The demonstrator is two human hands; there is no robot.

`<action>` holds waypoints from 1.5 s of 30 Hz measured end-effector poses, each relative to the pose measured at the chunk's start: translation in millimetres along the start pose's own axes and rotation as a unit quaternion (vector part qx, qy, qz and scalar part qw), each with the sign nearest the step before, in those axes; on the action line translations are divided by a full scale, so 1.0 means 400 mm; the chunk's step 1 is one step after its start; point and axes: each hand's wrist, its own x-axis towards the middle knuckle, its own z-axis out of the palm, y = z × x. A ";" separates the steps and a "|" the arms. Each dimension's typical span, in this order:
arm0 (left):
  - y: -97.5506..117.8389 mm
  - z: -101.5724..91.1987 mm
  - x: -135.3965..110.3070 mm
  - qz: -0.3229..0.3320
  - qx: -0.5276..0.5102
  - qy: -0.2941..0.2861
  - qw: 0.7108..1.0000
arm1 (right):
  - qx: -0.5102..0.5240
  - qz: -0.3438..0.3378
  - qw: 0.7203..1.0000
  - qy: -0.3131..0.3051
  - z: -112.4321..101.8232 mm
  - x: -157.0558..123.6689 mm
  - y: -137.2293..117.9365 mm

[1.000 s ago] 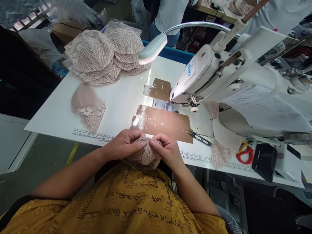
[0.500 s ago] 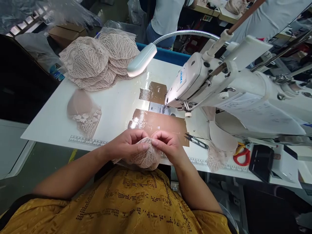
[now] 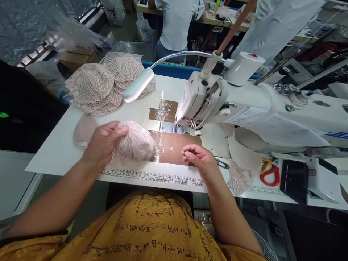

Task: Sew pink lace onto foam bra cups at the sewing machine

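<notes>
My left hand [image 3: 102,141] grips a beige lace bra cup [image 3: 136,141] by its left side, raised over the table and slightly blurred. Apart from it, my right hand [image 3: 199,156] hovers above the brown-taped area [image 3: 176,145], fingers loosely curled, thumb away from the forefinger, nothing visible between them. Partly behind my left hand lies another cup [image 3: 83,128] in sheer beige. Thread snips [image 3: 223,164] show beside my right wrist, their blades hidden. The sewing machine head [image 3: 187,98] stands just beyond the tape.
A stack of lace cups [image 3: 91,85] sits at the back left under a bendable lamp [image 3: 138,85]. To the right are more lace pieces [image 3: 240,177], red-handled scissors [image 3: 272,175] and a black phone-like device [image 3: 294,181]. A ruler strip [image 3: 152,177] follows the front edge. A person [image 3: 176,25] sits beyond.
My hands have parted. The left has carried the lace cup up and left, away from my lap; the right has let go of it and moved right. The camera view has shifted.
</notes>
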 end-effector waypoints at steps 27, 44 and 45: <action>-0.172 0.215 0.176 0.417 0.471 -0.198 0.752 | -0.662 -0.141 0.736 0.002 0.039 0.113 0.036; -0.174 0.206 0.254 0.444 0.464 -0.226 0.733 | -0.677 -0.116 0.726 0.022 0.044 0.130 0.042; -0.173 0.207 0.254 0.443 0.465 -0.225 0.733 | -0.677 -0.115 0.726 0.022 0.044 0.129 0.042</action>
